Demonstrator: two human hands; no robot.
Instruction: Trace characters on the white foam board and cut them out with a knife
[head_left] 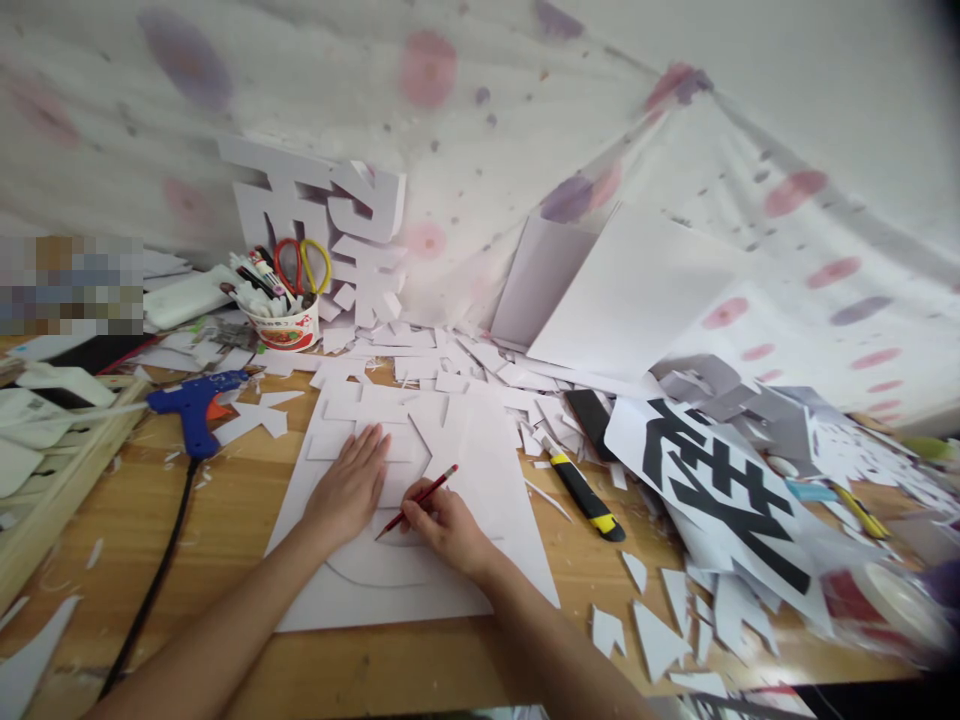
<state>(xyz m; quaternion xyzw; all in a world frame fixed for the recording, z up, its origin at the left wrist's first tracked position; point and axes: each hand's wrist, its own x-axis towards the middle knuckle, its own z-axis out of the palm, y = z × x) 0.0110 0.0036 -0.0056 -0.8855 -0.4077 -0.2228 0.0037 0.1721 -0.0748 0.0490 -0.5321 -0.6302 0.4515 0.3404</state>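
A large white sheet point(480, 590) lies on the wooden table, with faint curved pencil lines near its lower part. Flat white cut-out pieces point(330, 447) rest on its upper half. My left hand point(349, 490) presses flat on these pieces, fingers stretched out and close to each other. In my right hand point(442, 525) is a dark red pencil point(433, 487), gripped between thumb and fingers. The pencil slants down to the left, its tip at or just above the sheet, below my left hand. Whether the tip touches cannot be made out.
To the left lies a blue glue gun point(191, 405) with its black cord. A paper tub point(285, 328) of pens and scissors stands behind. At right are a yellow-black utility knife point(585, 492), a sheet with a black character point(720, 490) and many white scraps point(656, 640).
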